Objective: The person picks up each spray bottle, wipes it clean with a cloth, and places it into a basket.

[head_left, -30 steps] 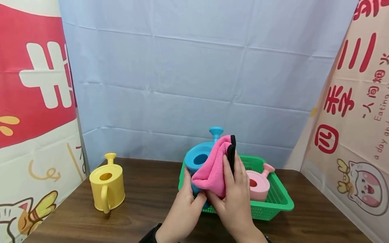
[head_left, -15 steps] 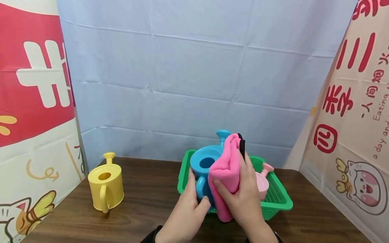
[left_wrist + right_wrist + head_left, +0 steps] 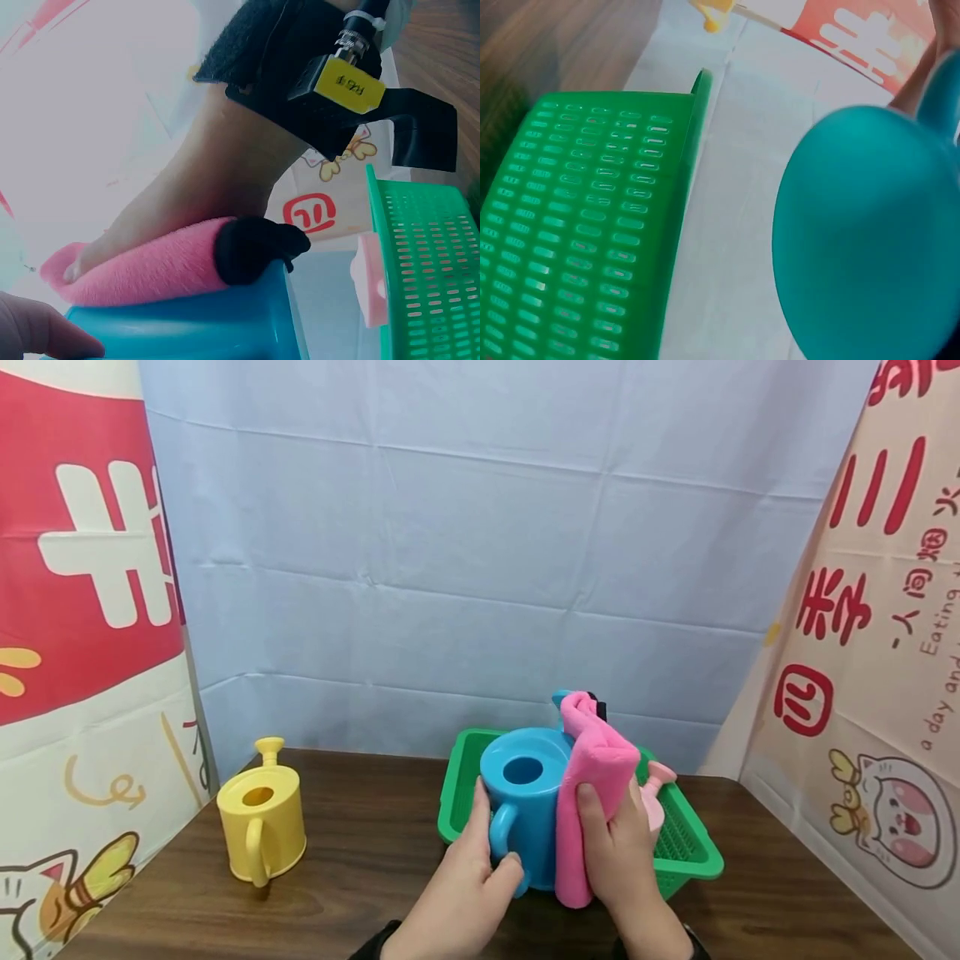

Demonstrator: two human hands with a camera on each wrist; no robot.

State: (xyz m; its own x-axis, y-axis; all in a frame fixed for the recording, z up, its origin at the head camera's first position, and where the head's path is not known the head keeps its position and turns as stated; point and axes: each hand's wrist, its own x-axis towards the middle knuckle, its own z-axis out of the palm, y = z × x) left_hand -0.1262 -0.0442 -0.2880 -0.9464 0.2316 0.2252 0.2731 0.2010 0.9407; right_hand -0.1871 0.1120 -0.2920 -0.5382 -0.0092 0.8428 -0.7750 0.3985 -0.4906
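A blue toy watering can (image 3: 534, 835) is held up in front of the basket, its top hole and handle facing me in the head view. My left hand (image 3: 471, 885) grips it at the left side by the handle, fingers partly hidden behind the body. My right hand (image 3: 621, 852) holds a folded pink cloth (image 3: 596, 772) with black trim against the can's right side. In the left wrist view the cloth (image 3: 157, 262) lies along the can's wall (image 3: 202, 322). The right wrist view shows the can's smooth base (image 3: 870, 232).
Behind the hands stands a green perforated basket (image 3: 703, 860), a pink watering can (image 3: 654, 814) inside it and partly covered by the right hand. A yellow watering can (image 3: 273, 827) stands on the left of the brown wooden table (image 3: 360, 827). Hanging cloths enclose the back and sides.
The blue can has moved right and down, turning more upright. The pink cloth has slid from the can's front to its right side, with the right hand following.
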